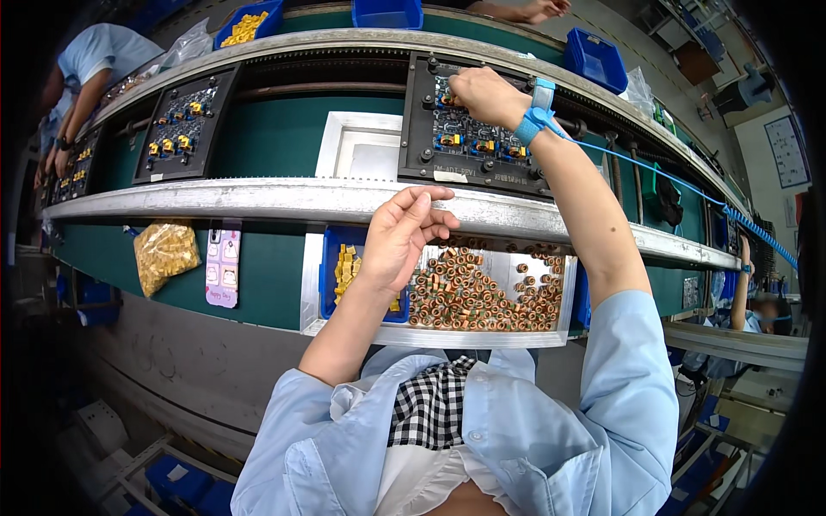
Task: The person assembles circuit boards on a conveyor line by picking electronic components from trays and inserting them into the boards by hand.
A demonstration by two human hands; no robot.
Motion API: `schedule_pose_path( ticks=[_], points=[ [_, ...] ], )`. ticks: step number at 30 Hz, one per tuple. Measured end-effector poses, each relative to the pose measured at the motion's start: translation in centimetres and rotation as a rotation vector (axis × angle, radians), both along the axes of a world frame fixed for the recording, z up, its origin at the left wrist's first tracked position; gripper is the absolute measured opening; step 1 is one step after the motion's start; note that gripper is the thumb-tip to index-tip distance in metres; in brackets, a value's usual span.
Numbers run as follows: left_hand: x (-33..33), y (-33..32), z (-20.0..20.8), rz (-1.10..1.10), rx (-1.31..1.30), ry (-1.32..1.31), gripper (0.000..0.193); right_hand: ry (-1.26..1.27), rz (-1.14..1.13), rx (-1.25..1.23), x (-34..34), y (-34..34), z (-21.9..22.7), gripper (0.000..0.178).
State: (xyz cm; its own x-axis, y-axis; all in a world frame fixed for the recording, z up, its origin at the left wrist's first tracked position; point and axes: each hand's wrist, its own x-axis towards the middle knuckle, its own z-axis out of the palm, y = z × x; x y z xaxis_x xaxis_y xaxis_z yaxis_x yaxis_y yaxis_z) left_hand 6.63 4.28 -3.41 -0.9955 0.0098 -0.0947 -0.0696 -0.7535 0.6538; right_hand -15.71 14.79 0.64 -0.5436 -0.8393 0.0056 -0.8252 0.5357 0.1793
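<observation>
Black board (415, 129) bore at least three seated coils (449, 139); right hand (489, 96) over far-left corner, grip indiscernible; left hand (397, 242) had fingers apart; many coils remained in tray (439, 339).

Scuffed metal rail (284, 191), glossy blue plastic bin (595, 62), matt black frame (416, 129).

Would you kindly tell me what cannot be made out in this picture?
In the head view:
- Right hand: its own fingers hide whether it grips anything.
- Blue tray of yellow parts: partly covered by the left forearm.
- Top blue bin: cut off by the upper edge.
- Far-left co-worker's hand: too small to read its grip.
</observation>
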Motion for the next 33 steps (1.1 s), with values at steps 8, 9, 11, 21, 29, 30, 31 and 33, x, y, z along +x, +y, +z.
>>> schedule_pose_path(
  ticks=[8,9,11,21,29,30,31,33],
  points=[
    [0.0,0.2,0.0,-0.015,-0.044,-0.015,0.022,-0.400,-0.123,-0.313,-0.2,1.8,0.3,0.016],
    [0.0,0.1,0.1,-0.016,-0.049,-0.015,0.022,-0.359,-0.112,-0.396,0.0,2.2,0.4,0.018],
    [0.0,0.0,0.2,-0.021,-0.063,-0.019,0.021,-0.318,-0.099,-0.482,1.0,3.5,0.8,0.019],
    [3.8,1.7,4.4,-0.215,-0.248,0.186,0.016,-0.037,-0.733,-0.535,8.3,13.3,-0.2,0.025],
    [7.1,5.9,10.6,-0.489,-0.293,0.392,0.015,-0.330,-0.547,-0.727,8.9,12.9,-1.9,0.025],
    [7.2,6.5,11.4,-0.488,-0.313,0.440,0.015,-0.355,-0.521,-0.731,8.7,12.6,-2.0,0.025],
    [7.3,6.7,12.3,-0.489,-0.337,0.487,0.016,-0.358,-0.522,-0.739,8.7,11.6,-1.9,0.025],
    [7.4,8.2,13.9,-0.503,-0.363,0.599,0.018,-0.516,-0.455,-0.737,8.9,11.4,-1.5,0.025]
  ],
)
